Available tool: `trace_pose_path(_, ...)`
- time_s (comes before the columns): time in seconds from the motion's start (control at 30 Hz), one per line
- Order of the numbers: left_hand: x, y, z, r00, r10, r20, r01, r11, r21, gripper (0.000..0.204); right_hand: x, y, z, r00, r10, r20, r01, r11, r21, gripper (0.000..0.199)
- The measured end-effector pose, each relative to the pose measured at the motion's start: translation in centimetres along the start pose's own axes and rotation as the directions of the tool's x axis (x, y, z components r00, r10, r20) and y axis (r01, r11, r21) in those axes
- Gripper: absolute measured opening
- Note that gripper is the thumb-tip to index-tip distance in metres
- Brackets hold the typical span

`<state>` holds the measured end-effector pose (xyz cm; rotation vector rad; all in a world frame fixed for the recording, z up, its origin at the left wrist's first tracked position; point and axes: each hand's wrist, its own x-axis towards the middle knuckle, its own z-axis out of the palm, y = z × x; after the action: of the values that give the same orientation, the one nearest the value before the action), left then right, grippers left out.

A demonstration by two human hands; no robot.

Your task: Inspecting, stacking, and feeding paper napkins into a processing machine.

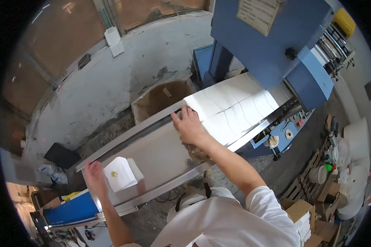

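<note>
Steel conveyor desk (160, 152) runs from 8 to 2 o'clock under a blue machine (272, 45). Right hand (189, 125) rests flat, fingers spread, on the white sheet stack (231, 107). Left hand (95, 175), open and grasping nothing, hovers beside a white paper packet (119, 175).

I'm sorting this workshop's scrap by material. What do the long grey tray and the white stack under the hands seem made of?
The long grey tray looks like brushed sheet metal: dull sheen, folded raised rims. The white overlapping stack under the right hand looks like matte paper: thin edges, fanned layers. The small white bundle by the left hand looks like the same, probably.
</note>
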<state>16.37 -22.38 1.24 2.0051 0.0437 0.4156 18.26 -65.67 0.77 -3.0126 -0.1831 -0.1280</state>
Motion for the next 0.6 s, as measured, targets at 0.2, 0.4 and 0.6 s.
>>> trace_pose_path(0.2,2.9,10.6,18.4,0.852,-0.186,0.490,0.285,0.949,-0.135,0.055,-1.7,-4.1,0.2,0.994,0.105,-0.036,-0.109,0.985,-0.136,0.065)
trace_pose_path(0.4,3.7,18.5,35.5,0.688,-0.210,0.694,0.106,0.976,0.189,0.092,-4.6,-5.4,0.4,0.994,0.067,-0.091,-0.060,0.995,0.076,0.081)
trace_pose_path(0.6,3.6,21.3,40.6,0.635,-0.254,0.729,-0.094,0.912,0.400,0.082,-4.5,-4.5,1.5,0.997,0.058,-0.058,-0.050,0.990,0.128,0.069)
